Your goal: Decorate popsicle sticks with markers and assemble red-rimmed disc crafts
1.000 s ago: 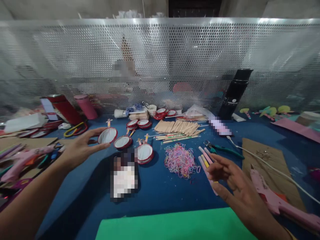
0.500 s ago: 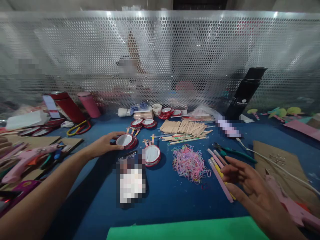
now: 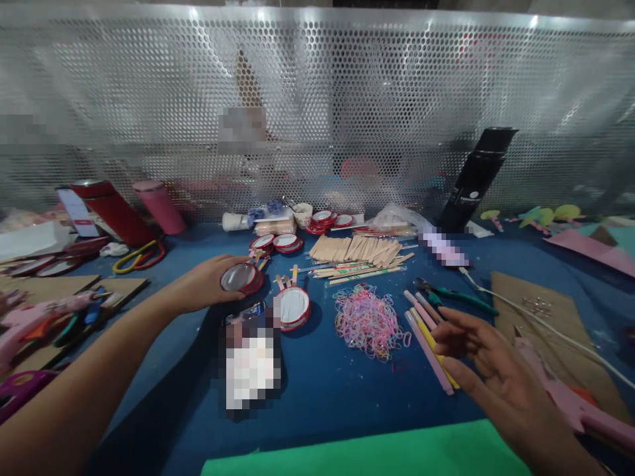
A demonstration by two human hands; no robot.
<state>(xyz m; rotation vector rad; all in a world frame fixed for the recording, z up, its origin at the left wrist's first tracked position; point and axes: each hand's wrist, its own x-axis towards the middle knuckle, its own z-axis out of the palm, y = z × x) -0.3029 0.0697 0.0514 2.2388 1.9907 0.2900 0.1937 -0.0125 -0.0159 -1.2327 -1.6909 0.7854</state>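
My left hand point(image 3: 208, 283) is closed on a small stack of round, red-rimmed drum-like discs point(image 3: 239, 278), thumb at the near edge and fingers behind. Stick handles point away from the stack, which appears to rest on the table. Just right of it lies a similar stack point(image 3: 294, 307) with pale faces and sticks at its far side. A dark rectangular object, largely blurred out point(image 3: 253, 370), lies in front of both stacks. My right hand point(image 3: 481, 363) is empty, fingers apart and half curled, over or beside pink and yellow pens point(image 3: 430, 337). Whether it touches them I cannot tell.
Colourful small rubber bands point(image 3: 370, 322) lie heaped mid-table, with wooden sticks point(image 3: 354, 250) behind. Green-handled pliers point(image 3: 461, 297), a white cable and a pink glue gun point(image 3: 555, 383) are at right. Bottles point(image 3: 116, 211) stand before the perforated metal screen point(image 3: 307, 119). Green sheet point(image 3: 357, 449) in front.
The whole view has shifted slightly left and up. My left hand keeps its grasp on the stack, and my right hand stays almost where it was beside the pens.
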